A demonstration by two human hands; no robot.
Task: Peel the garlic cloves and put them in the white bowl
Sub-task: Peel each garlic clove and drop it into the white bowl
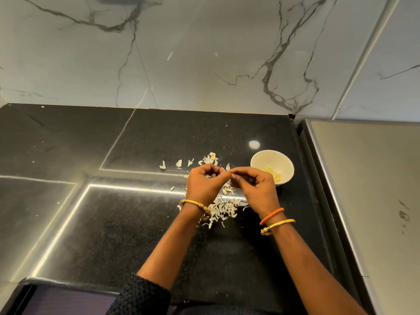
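Right hand point(254, 185) beside white bowl point(272, 165)

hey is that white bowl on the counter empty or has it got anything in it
Not empty. The white bowl stands upright on the black counter, and a few pale yellowish peeled cloves lie inside, at its near side.

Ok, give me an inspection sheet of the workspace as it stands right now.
Surface: black speckled counter, glossy, with light reflections.
Job's things: white bowl right of the hands, pale peeled garlic inside; clove being peeled mostly hidden between fingertips.
Clutter: garlic skins scattered under and behind the hands.
Hands: left hand and right hand meet fingertip to fingertip, pinching something small.
Cables: nothing seen.
Surroundings: marble wall behind; grey panel at right.
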